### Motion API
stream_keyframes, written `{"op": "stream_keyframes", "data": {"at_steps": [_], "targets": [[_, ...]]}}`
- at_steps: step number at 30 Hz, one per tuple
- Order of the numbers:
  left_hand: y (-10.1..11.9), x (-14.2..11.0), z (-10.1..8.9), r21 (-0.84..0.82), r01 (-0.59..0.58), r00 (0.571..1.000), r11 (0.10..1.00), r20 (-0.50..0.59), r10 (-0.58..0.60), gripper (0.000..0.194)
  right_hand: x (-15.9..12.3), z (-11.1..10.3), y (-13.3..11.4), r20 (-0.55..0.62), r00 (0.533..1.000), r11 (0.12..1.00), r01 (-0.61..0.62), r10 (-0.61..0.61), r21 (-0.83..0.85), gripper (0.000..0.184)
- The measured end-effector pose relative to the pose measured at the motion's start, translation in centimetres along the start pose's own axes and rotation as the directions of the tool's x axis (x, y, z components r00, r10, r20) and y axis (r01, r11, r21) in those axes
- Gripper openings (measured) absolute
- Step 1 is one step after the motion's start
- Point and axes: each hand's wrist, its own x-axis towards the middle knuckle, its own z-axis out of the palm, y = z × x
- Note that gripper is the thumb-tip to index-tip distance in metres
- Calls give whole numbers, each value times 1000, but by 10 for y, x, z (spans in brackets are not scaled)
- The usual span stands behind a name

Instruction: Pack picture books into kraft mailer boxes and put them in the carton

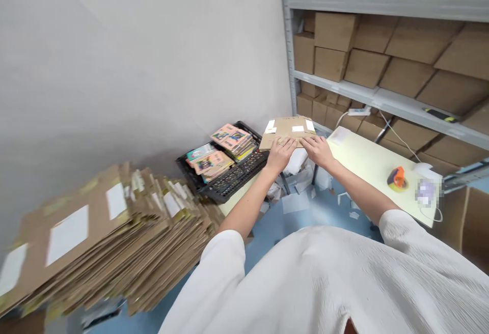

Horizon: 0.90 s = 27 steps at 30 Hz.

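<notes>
A flat brown cardboard piece [284,126] with white labels, like a folded-down carton, is out in front of me beyond the black crate. My left hand [281,152] grips its near edge, fingers bent over the top. Beside it, my right hand [318,150] holds the same edge farther right, its fingers curled on the board. Both thumbs are close together near the middle. The underside of the cardboard is hidden.
Left of me rises a tall stack of flattened cartons [69,232]. A black crate [229,181] holds colourful booklets [214,163]. On the pale table [367,166] at right sits a tape dispenser [398,178]. Shelves [389,10] carry boxes; paper scraps litter the blue floor [267,242].
</notes>
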Motion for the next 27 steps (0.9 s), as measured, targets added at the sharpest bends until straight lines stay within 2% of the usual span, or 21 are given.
{"op": "stream_keyframes", "data": {"at_steps": [3,6,9,13,17,20,27], "targets": [[30,38,53,1,-68,996,998,58,68,54,-45,-12,51,17,998,995,-58,59,-75,46],[58,68,99,42,-149,980,988,137,142,55,-88,-20,92,71,985,978,-143,155,-151,49],[81,95,140,57,-237,949,970,229,218,58,-127,-27,123,108,959,947,-232,260,-220,48],[106,127,191,-13,-331,891,944,325,317,60,-172,-31,156,130,907,893,-354,400,-277,48],[124,157,237,-103,-397,828,912,387,405,60,-204,-32,181,167,827,821,-467,537,-328,50],[131,177,270,-171,-433,780,885,420,463,62,-219,-32,198,198,756,763,-537,624,-360,52],[128,223,339,-326,-491,631,808,506,588,66,-226,-16,225,256,527,584,-695,810,-418,58]]}}
